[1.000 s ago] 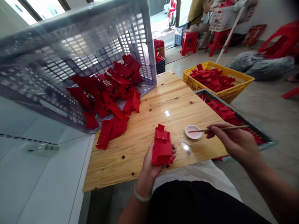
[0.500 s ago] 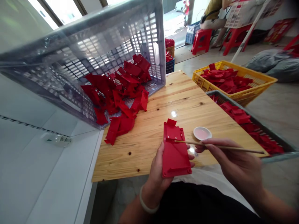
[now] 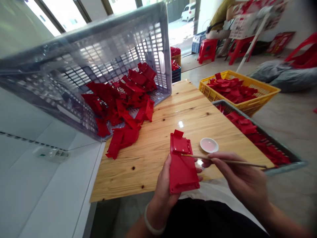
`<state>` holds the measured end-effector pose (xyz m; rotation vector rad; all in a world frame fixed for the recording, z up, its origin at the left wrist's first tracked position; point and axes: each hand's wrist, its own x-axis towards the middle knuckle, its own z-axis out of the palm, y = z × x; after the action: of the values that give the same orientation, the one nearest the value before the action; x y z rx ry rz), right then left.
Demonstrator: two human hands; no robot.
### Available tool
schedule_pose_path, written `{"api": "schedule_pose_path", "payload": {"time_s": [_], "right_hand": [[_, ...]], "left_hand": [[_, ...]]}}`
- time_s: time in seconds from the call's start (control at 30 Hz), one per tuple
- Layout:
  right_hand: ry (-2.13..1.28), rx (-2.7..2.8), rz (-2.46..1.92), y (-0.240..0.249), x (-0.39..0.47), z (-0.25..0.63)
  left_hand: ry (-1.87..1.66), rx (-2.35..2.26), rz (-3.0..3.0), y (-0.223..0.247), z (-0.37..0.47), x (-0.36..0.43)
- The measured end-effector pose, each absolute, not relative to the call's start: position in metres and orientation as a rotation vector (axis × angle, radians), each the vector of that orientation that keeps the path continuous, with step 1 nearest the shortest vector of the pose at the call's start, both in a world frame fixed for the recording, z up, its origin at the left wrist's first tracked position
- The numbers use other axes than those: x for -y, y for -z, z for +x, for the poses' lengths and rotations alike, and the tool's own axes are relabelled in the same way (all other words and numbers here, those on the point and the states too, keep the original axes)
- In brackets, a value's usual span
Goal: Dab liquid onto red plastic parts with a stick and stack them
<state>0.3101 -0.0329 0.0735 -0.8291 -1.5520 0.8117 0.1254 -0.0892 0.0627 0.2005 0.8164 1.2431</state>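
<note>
A flat red plastic part (image 3: 184,172) with raised edges and a small tab at its far end rests in my left hand (image 3: 163,180), whose fingers wrap around it from beneath. My right hand (image 3: 242,178) pinches a thin brush-like wooden stick (image 3: 228,161). The stick's far tip touches the part near a raised ridge across its upper half; I cannot make out whether it has bristles. Just beyond my right fingertips, a small white dish (image 3: 209,145) of pale pink liquid sits on the wooden table (image 3: 153,145).
A plastic-wrapped grey crate (image 3: 163,49) lies on its side at the left, red parts (image 3: 123,99) spilling onto the table. Beyond the right edge stand a yellow basket (image 3: 267,91) and a grey crate (image 3: 294,165), both holding red parts. Another person (image 3: 220,23) sits in the background.
The view has shifted slightly, so most things appear a little further left and lower. Both hands keep their holds, and the stick's tip remains near the same ridge.
</note>
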Motion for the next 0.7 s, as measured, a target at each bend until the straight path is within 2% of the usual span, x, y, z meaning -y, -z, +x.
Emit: {"api": "schedule_pose_path", "payload": {"time_s": [0.37, 0.53, 0.7], "right_hand": [[-0.836, 1.528, -0.728, -0.079, 0.033, 0.309], [-0.706, 1.562, -0.789, -0.08, 0.039, 0.325], [-0.596, 1.819, -0.755, -0.085, 0.04, 0.333]], "left_hand": [[-1.194, -0.845, 0.192, -0.053, 0.115, 0.084], [-1.192, -0.915, 0.278, -0.064, 0.122, 0.088], [-1.283, -1.011, 0.254, -0.072, 0.131, 0.09]]}}
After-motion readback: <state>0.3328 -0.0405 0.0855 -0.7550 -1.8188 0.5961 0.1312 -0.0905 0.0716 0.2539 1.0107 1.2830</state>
